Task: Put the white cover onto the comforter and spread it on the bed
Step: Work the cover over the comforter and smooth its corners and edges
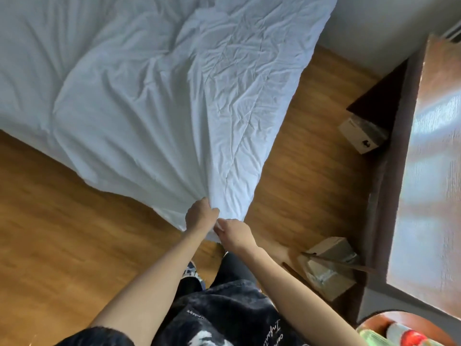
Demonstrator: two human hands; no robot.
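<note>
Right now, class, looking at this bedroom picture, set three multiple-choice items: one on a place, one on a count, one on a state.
1. Where is the corner of the white cover that the hands grip?
A. Flat on the bed
B. Pulled out over the wooden floor
C. On the desk

2. How many cardboard boxes lie on the floor?
A. Two
B. None
C. Five

3. What are the left hand and right hand doing?
A. Hanging idle
B. Pressing flat
C. Both pinching the cover

Answers: 1 B, the corner hangs past the bed's edge; 2 A, one box and another box by the desk; 3 C, fingers bunch the cloth.
</note>
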